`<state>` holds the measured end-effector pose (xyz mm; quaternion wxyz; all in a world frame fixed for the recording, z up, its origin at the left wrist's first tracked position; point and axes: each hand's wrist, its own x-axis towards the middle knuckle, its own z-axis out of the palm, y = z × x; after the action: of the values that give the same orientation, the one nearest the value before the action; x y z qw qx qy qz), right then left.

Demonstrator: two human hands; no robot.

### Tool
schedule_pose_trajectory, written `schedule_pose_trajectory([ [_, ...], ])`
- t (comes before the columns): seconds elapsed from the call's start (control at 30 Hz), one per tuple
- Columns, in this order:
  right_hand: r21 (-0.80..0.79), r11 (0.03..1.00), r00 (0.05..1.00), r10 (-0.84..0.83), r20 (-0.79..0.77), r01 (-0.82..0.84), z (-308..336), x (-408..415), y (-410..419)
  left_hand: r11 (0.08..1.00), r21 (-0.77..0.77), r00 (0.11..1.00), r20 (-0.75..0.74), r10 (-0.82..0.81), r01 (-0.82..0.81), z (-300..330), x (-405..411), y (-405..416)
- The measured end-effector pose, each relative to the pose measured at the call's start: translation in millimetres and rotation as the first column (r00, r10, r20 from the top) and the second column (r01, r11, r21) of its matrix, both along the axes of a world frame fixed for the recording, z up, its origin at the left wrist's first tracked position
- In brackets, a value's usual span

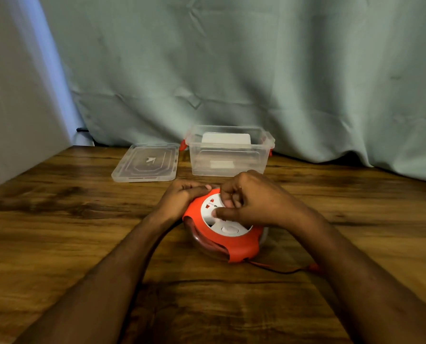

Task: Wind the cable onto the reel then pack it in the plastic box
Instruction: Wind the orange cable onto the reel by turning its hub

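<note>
- Two bare forearms enter from the near edge of the tabletop (58, 219) and converge on the reel (222, 229), which lies flat, socket face up, slightly right of the middle.
- Cable (276, 268): a short red length trails from the reel's near side toward the right, where it passes behind the right forearm; red coils show through the clear lower rim, so winding looks nearly complete.
- Left hand (182, 196): fingers curled over the reel's far-left orange rim, gripping it, apparently to hold the body against turning.
- Right hand (246, 199): fingers bunched and pressed on the white centre plate, thumb laid across it, seemingly pinching a small grip to crank the plate; the grip itself is hidden.
- Plastic box (229, 151): clear, open, with orange latches, standing just beyond the hands near the far edge, placed to receive the reel; something white shows inside.
- Lid (146, 162): lying flat, just left of the box, set aside so the opening is free.
- Curtain (256, 70): pale green cloth hanging behind the far edge.
</note>
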<state>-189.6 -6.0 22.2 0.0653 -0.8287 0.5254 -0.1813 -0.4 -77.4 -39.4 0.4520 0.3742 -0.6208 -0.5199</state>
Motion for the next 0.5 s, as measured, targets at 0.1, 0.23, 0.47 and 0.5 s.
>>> schedule_pose_trajectory([
  [0.1,0.114,0.983,0.979,0.125,0.162,-0.145,6.0,-21.4,-4.3,1.0,-0.009,1.0,0.01,0.018,-0.018,0.4,0.3,0.4],
  [0.23,0.279,0.944,0.973,0.125,0.192,-0.176,6.9,-38.1,-7.0,1.0,0.001,0.999,0.036,0.018,-0.019,0.2,0.7,1.9],
  [0.47,0.123,0.991,0.998,0.055,0.032,-0.059,2.4,-29.3,-1.6,1.0,-0.004,1.0,0.01,0.009,-0.009,0.8,-1.0,1.9],
  [0.5,0.076,0.997,1.0,0.016,-0.024,-0.015,2.1,-25.0,0.0,1.0,-0.005,1.0,0.006,0.015,-0.015,0.6,-1.4,1.5],
])
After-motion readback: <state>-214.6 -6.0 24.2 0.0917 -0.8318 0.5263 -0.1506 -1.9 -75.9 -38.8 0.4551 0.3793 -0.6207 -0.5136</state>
